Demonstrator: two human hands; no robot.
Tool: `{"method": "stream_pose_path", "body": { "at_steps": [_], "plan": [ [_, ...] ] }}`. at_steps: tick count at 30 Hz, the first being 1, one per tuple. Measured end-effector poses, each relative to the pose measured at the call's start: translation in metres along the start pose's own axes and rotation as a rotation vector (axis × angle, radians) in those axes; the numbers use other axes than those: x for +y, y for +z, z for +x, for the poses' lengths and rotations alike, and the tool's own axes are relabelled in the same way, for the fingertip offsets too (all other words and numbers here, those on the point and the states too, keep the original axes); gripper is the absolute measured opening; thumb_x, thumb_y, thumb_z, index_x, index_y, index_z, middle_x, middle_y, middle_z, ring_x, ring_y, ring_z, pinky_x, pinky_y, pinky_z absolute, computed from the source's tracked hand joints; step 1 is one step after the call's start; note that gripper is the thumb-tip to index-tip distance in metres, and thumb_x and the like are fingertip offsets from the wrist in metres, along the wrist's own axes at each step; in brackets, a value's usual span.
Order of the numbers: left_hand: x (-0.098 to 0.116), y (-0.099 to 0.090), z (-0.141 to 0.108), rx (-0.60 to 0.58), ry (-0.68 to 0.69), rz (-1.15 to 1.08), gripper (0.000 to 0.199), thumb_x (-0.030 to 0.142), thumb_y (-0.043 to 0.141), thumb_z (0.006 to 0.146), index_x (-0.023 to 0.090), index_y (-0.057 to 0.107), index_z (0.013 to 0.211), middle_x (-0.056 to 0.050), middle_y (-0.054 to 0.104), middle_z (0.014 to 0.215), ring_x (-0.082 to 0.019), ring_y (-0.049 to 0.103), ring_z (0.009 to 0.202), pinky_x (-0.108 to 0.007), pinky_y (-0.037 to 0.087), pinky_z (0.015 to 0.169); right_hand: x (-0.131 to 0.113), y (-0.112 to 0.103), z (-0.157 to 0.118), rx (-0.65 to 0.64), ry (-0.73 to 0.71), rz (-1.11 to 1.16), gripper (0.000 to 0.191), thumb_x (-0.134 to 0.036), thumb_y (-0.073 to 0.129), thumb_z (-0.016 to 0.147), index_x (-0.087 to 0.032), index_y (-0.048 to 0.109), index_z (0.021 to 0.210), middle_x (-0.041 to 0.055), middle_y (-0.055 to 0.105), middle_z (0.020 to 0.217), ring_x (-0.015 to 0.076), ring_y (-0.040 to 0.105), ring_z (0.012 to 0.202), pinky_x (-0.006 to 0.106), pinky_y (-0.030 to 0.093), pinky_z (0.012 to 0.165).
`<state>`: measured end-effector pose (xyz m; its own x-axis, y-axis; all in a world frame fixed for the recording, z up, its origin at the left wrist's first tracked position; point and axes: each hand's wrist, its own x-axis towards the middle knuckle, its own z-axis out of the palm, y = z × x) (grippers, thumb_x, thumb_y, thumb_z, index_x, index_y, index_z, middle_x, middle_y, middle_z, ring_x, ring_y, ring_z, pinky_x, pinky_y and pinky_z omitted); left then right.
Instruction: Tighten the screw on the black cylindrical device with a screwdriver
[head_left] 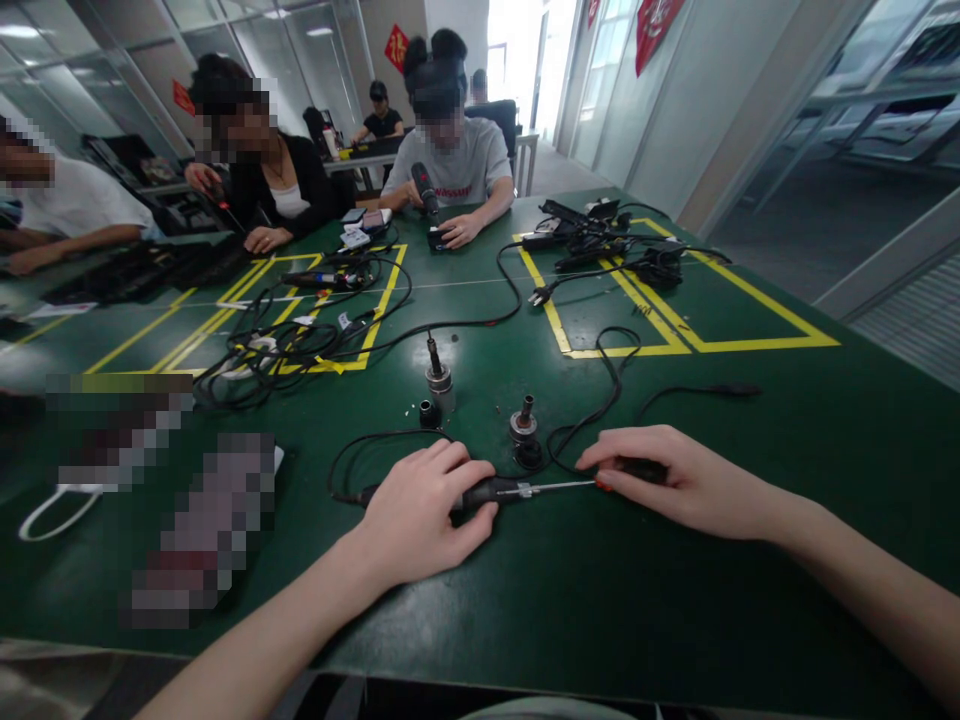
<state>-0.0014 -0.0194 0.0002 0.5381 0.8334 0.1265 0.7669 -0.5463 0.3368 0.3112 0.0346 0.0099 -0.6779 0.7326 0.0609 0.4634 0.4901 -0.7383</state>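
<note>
My left hand (427, 510) is wrapped over a black, cylindrical tool handle (489, 492) that lies near the table's front. Its right end has a small metal fitting, and a thin black cord (352, 438) loops by its left end. In my right hand (675, 485) is a screwdriver (564, 486) with a dark handle and a red collar. The slim shaft points left and meets the metal fitting; whether it is inside it I cannot tell. Just beyond my hands stand a metal cylindrical part with a spindle (439, 380), a similar shorter part (523, 422) and a small black ring (427, 414).
Black cables (277, 340) lie tangled at the left, and a pile of black adapters and cords (600, 240) sits at the back right. Yellow tape (757, 346) marks boxes on the green table (600, 620). Blurred-out items lie left. Across the table a person (457, 160) holds a power drill (424, 188).
</note>
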Motion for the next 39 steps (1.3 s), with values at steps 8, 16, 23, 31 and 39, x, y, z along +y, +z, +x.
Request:
{"method": "stream_pose_path", "body": {
  "at_steps": [8,16,23,31,39],
  "plan": [
    [-0.001,0.0,-0.001,0.01,0.005,0.011,0.024,0.033,0.064,0.1,0.022,0.076,0.118,-0.005,0.074,0.102,-0.023,0.069,0.094,-0.035,0.059,0.083,0.0,0.0,-0.001,0.003,-0.061,-0.034,0.021,-0.038,0.07,0.098,-0.021,0.082,0.103,0.0061,0.078,0.088,0.0193,0.071,0.072,0.03,0.056,0.068],
    [0.0,-0.001,-0.001,0.001,0.002,0.01,0.025,0.032,0.065,0.099,0.021,0.076,0.119,-0.005,0.074,0.104,-0.024,0.069,0.095,-0.036,0.059,0.083,0.01,0.006,-0.006,-0.005,-0.009,-0.061,0.044,-0.058,0.055,0.105,-0.027,0.085,0.108,0.0067,0.081,0.085,0.0246,0.072,0.075,0.036,0.058,0.071],
    [0.0,-0.001,0.0,-0.002,0.0,0.012,0.024,0.033,0.065,0.099,0.022,0.076,0.118,-0.005,0.074,0.102,-0.024,0.069,0.094,-0.036,0.059,0.083,0.0,0.0,-0.003,-0.025,-0.02,-0.024,0.026,-0.043,0.068,0.098,-0.023,0.083,0.107,0.0078,0.082,0.095,0.0233,0.076,0.08,0.033,0.06,0.073],
    [-0.001,0.0,0.0,0.003,0.005,0.006,0.023,0.032,0.065,0.1,0.021,0.076,0.118,-0.005,0.073,0.102,-0.024,0.069,0.095,-0.037,0.059,0.083,0.0,0.001,0.001,-0.039,-0.039,-0.033,0.033,-0.046,0.057,0.105,-0.024,0.082,0.104,0.0074,0.081,0.092,0.0241,0.075,0.08,0.035,0.058,0.074],
    [0.0,0.0,-0.001,-0.005,-0.004,-0.001,0.025,0.033,0.065,0.1,0.02,0.077,0.118,-0.005,0.073,0.103,-0.025,0.07,0.095,-0.038,0.058,0.082,-0.003,0.0,-0.001,-0.063,-0.022,-0.043,0.031,-0.041,0.057,0.104,-0.022,0.082,0.104,0.0087,0.082,0.095,0.025,0.076,0.081,0.035,0.058,0.071]
  ]
}}
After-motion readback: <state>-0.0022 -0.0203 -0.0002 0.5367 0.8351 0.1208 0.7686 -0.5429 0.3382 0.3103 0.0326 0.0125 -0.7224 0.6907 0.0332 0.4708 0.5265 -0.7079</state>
